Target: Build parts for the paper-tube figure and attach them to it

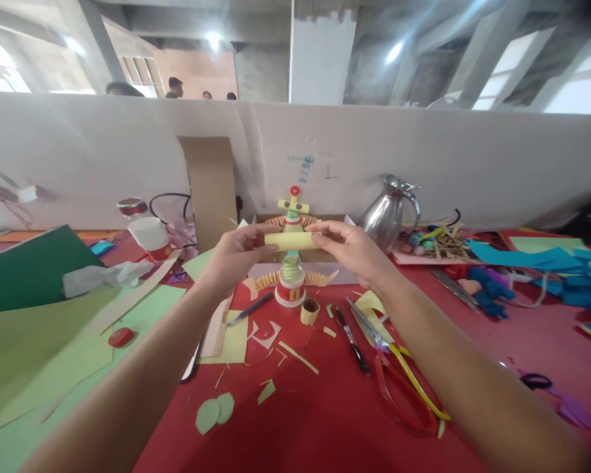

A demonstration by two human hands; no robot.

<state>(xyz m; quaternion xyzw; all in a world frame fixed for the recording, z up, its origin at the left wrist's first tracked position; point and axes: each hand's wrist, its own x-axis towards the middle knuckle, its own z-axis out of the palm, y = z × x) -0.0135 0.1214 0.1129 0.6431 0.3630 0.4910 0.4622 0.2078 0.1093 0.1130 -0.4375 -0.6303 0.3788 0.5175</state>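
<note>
Both hands are up over the red table, the left hand and the right hand each pinching one end of a rolled yellow paper tube, fingers closed round it. The tube's long axis runs level, left to right, shared evenly between the two hands. It hangs directly in front of the upright paper-and-cup figure, which stands just behind and below it, with yellow-handled scissors lying nearer on the right.

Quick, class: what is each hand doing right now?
Left hand: closed on one end of the yellow paper roll.
Right hand: closed on its other end.
</note>
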